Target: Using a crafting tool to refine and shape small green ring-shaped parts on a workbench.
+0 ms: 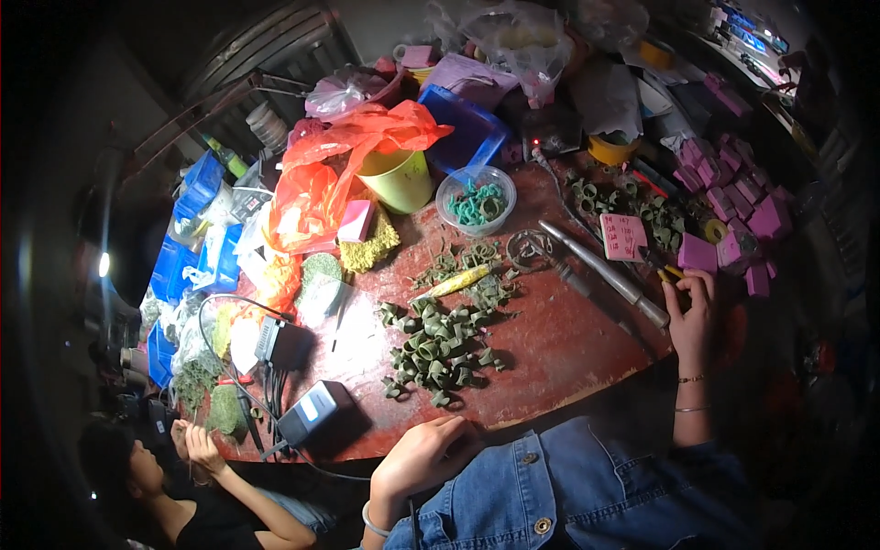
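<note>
— While the right hand [692, 316] is out at the far right edge of the red table [568, 353], what do you make of its grip?

— Its fingers look curled around the yellow-handled pliers [672, 275], pinching them near the end of the long grey tool [600, 268]. The left hand [417, 458] rests loosely closed on the near table edge, holding nothing that I can see.

— And the green pieces?

— The pile of green wax rings [438, 346] lies just beyond the left hand, well to the left of the right hand. They are small dull green bands, some upright, some tipped over, heaped loosely with a few strays toward the near edge. More of them sit further out, around a yellow stick [456, 281], and a clear round tub [476, 200] beyond that holds teal ones.

— What could go wrong here?

— I would judge the strays nearest the left hand the weak point: a sweep of that wrist could knock them off the table edge. On the right, the pliers lie touching or nearly touching the grey tool, so lifting them carelessly could roll the tool toward the pink note [623, 237] or off the edge. Whether the rings are soft enough to deform under pressure I cannot tell.
</note>
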Motion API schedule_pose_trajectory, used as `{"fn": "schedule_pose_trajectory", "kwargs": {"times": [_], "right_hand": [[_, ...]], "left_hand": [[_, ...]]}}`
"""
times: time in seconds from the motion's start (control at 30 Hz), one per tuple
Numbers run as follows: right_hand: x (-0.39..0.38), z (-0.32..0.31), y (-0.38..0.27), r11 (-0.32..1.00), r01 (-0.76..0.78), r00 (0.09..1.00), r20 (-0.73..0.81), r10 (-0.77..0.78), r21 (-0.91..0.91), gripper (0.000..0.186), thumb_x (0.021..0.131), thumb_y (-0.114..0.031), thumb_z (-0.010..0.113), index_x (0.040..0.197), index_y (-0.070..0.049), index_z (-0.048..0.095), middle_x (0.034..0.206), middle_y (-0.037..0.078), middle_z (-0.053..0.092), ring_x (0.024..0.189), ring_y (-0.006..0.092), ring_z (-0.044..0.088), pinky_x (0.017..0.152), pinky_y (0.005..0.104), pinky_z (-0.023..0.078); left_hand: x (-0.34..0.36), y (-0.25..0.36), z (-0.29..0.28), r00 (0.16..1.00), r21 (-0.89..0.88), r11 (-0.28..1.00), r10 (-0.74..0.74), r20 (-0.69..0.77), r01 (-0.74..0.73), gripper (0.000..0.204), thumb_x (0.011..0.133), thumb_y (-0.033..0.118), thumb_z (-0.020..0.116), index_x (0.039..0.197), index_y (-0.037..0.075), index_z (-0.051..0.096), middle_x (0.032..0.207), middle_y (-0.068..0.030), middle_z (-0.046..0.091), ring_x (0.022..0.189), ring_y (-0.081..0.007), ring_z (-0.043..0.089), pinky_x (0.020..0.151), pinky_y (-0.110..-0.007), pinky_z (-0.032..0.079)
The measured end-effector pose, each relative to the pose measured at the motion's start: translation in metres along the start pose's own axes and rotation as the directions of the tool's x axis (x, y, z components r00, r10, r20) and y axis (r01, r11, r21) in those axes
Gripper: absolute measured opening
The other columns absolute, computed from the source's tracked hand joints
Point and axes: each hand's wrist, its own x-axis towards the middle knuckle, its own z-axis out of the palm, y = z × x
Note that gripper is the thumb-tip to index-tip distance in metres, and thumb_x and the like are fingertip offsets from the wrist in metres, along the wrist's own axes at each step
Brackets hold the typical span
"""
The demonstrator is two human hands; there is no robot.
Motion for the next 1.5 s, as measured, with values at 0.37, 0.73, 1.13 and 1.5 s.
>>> {"fn": "schedule_pose_trajectory", "kwargs": {"times": [0.37, 0.73, 1.13, 1.5], "right_hand": [[0.011, -0.009, -0.024, 0.999, 0.041, 0.988, -0.149, -0.038, 0.018, 0.013, 0.089, -0.008, 0.069, 0.091, -0.001, 0.057, 0.096, 0.012, 0.06, 0.092, 0.0279, 0.061, 0.08, 0.0378, 0.049], [0.007, 0.052, -0.225, 0.637, 0.469, 0.646, 0.254, -0.72, 0.612, 0.053, 0.085, -0.023, 0.074, 0.126, 0.002, 0.05, 0.127, 0.02, 0.051, 0.123, 0.0352, 0.049, 0.106, 0.0432, 0.041], [-0.033, 0.096, -0.247, 0.629, 0.444, 0.596, 0.314, -0.739, 0.638, 0.052, 0.084, -0.022, 0.064, 0.123, 0.009, 0.048, 0.129, 0.031, 0.044, 0.129, 0.0447, 0.041, 0.11, 0.0505, 0.033], [0.018, 0.108, -0.24, 0.657, 0.531, 0.702, 0.156, -0.695, 0.535, 0.019, 0.087, -0.004, 0.058, 0.105, 0.001, 0.062, 0.106, 0.016, 0.062, 0.106, 0.0336, 0.057, 0.095, 0.0428, 0.046]], "left_hand": [[-0.015, 0.006, -0.01, 0.991, -0.017, 0.999, 0.029, -0.134, -0.032, 0.017, 0.084, 0.012, 0.071, 0.093, 0.002, 0.062, 0.085, -0.0153, 0.064, 0.081, -0.0359, 0.065, 0.07, -0.041, 0.052], [0.039, -0.029, -0.055, 0.748, 0.389, 0.921, 0.263, -0.609, -0.007, 0.091, 0.069, 0.048, 0.085, 0.139, 0.004, 0.046, 0.146, -0.0315, 0.035, 0.139, -0.0467, 0.033, 0.111, -0.055, 0.033], [0.039, -0.048, -0.052, 0.847, 0.329, 0.942, 0.232, -0.479, -0.071, 0.097, 0.066, 0.056, 0.084, 0.139, 0.003, 0.047, 0.135, -0.0257, 0.043, 0.126, -0.0433, 0.041, 0.108, -0.051, 0.035], [0.013, -0.013, -0.016, 0.889, 0.618, 0.786, 0.291, -0.353, -0.012, 0.08, 0.074, 0.057, 0.075, 0.139, 0.017, 0.052, 0.152, -0.0119, 0.039, 0.145, -0.0349, 0.028, 0.119, -0.06, 0.013]]}}
